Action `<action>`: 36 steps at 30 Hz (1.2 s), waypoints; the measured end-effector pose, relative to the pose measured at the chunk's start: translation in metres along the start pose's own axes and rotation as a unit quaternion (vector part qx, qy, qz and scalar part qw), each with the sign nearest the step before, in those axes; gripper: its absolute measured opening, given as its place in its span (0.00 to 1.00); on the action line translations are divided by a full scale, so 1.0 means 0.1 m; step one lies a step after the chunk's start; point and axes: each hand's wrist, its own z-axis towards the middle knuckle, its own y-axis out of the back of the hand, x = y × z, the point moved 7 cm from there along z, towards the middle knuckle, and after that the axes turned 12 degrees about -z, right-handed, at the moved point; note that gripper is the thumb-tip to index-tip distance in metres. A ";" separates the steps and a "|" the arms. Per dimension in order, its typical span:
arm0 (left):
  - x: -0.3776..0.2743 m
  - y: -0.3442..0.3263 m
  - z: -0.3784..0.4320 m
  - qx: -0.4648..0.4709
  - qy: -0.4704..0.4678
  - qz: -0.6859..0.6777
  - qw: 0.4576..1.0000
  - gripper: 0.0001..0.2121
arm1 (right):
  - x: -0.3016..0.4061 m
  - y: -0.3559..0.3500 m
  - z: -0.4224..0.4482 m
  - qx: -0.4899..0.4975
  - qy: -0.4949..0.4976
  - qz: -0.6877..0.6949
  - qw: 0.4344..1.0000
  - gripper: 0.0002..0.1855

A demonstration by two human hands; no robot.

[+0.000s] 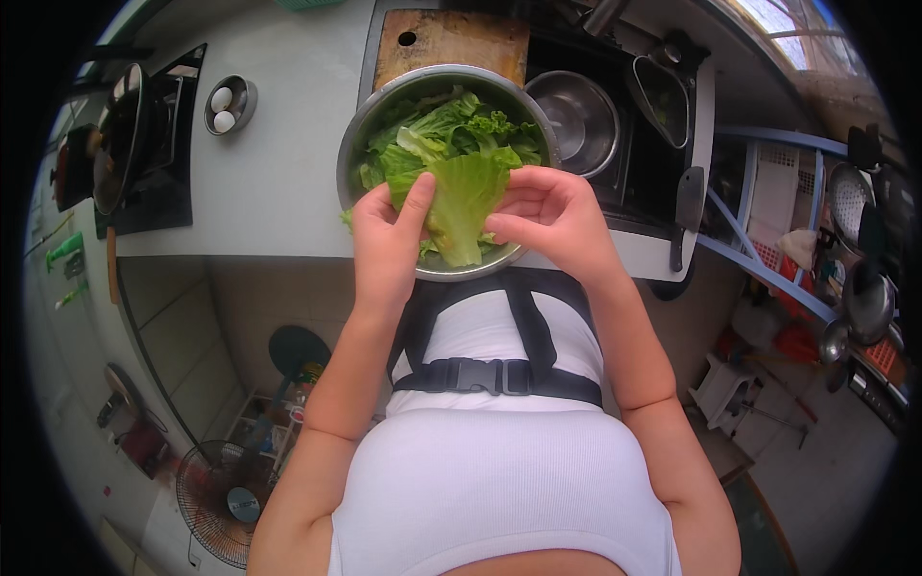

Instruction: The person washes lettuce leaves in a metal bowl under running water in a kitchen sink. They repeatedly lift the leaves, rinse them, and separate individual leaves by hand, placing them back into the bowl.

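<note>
A pale green lettuce leaf (468, 201) is spread between my two hands, its stem end towards me. My left hand (395, 223) pinches its left side, thumb on top. On the right edge, my right hand (555, 216) holds it between thumb and curled fingers. Directly beneath is a large stainless steel bowl (348, 155) at the counter's front edge, with more torn lettuce leaves (446, 122) inside. The held leaf hides part of the bowl's near side.
Behind the bowl lies a wooden cutting board (461, 39). A smaller metal bowl (576, 122) sits in the dark sink area at right, near a mesh strainer (663, 101). A cleaver (688, 209) rests on the right edge. Two eggs (223, 109) in a small bowl and a pan (119, 144) are left.
</note>
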 end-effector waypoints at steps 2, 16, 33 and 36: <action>-0.01 0.00 0.00 -0.003 -0.005 0.003 1.000 0.09 | -0.03 0.01 -0.02 0.001 -0.020 0.051 0.999 0.18; 0.10 -0.08 -0.02 0.046 0.071 -0.051 0.995 0.09 | -0.23 0.10 -0.07 -0.018 -0.045 0.174 0.984 0.09; -0.08 -0.37 -0.13 0.090 -0.058 0.138 0.985 0.05 | 0.03 0.08 -0.16 -0.131 0.066 -0.075 0.986 0.13; -0.11 -0.42 -0.17 0.103 -0.074 0.164 0.978 0.04 | -0.03 0.11 -0.17 -0.149 0.069 -0.035 0.986 0.10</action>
